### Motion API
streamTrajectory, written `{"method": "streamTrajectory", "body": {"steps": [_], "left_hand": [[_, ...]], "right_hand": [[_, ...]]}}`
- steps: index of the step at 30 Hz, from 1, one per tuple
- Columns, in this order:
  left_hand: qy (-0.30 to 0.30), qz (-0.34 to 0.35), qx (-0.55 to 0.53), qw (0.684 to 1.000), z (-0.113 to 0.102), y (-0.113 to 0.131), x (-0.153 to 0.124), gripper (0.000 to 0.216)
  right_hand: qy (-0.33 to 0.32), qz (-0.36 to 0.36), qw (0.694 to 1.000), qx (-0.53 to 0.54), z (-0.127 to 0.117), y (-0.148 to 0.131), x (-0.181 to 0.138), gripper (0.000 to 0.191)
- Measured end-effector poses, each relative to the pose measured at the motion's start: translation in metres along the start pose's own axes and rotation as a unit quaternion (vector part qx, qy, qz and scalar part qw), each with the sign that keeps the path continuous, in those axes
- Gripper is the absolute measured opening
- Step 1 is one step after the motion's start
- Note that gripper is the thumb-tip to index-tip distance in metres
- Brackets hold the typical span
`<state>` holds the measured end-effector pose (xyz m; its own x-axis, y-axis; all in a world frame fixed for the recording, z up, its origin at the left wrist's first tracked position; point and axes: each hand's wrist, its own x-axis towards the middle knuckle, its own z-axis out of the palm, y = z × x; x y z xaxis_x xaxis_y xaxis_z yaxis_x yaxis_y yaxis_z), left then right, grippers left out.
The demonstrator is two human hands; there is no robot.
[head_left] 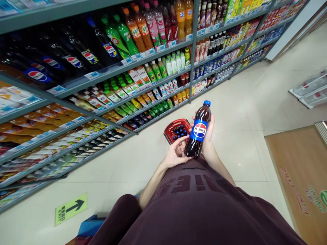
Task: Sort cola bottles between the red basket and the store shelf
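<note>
A cola bottle (199, 131) with a blue cap and blue label is held tilted in front of my body, its label facing up at me. My right hand (209, 132) wraps round it from behind and the right, with fingertips showing on its left side. Curled at the lower left of the bottle is my left hand (177, 152), its thumb and forefinger touching the bottle near the base and label. Just beyond my left hand, a red shopping basket (170, 126) stands on the floor, with several dark bottles (180, 131) with blue caps inside.
Long store shelves (163, 51) packed with drinks run along the left and far side. Large cola bottles (74, 61) fill an upper shelf. A green exit sign (71, 208) marks the floor. To the right are a brown carton (293, 170) and wrapped bottle packs (313, 88).
</note>
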<state>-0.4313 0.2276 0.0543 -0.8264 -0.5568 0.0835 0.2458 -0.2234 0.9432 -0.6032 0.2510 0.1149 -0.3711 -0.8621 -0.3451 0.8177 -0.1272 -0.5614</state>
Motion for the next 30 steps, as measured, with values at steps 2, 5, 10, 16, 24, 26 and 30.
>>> {"method": "streamTrajectory", "body": {"steps": [2, 5, 10, 16, 24, 26, 30], "left_hand": [[0.004, 0.001, -0.001, 1.000, 0.000, 0.000, 0.001, 0.084], [0.012, 0.002, 0.001, 1.000, 0.000, -0.002, 0.001, 0.084], [0.020, 0.000, 0.003, 1.000, -0.002, -0.004, 0.001, 0.087], [0.008, -0.023, 0.005, 1.000, -0.002, 0.001, 0.002, 0.088], [0.003, 0.002, 0.027, 1.000, 0.000, 0.006, 0.005, 0.082], [0.001, 0.003, 0.025, 1.000, 0.000, 0.007, 0.006, 0.080], [-0.003, 0.003, -0.001, 1.000, 0.002, 0.007, 0.005, 0.080]], "right_hand": [[0.000, 0.003, 1.000, -0.001, -0.001, 0.001, 0.001, 0.081], [-0.015, 0.007, 1.000, 0.012, -0.004, 0.002, 0.004, 0.075], [-0.024, 0.019, 0.999, 0.012, -0.010, 0.005, 0.007, 0.076], [-0.022, 0.003, 1.000, 0.013, -0.013, 0.007, 0.010, 0.074], [-0.015, -0.022, 1.000, 0.017, -0.016, 0.007, 0.016, 0.071], [-0.023, -0.021, 0.999, 0.028, -0.016, 0.007, 0.015, 0.071], [-0.042, -0.020, 0.998, 0.052, -0.016, 0.009, 0.015, 0.066]]}}
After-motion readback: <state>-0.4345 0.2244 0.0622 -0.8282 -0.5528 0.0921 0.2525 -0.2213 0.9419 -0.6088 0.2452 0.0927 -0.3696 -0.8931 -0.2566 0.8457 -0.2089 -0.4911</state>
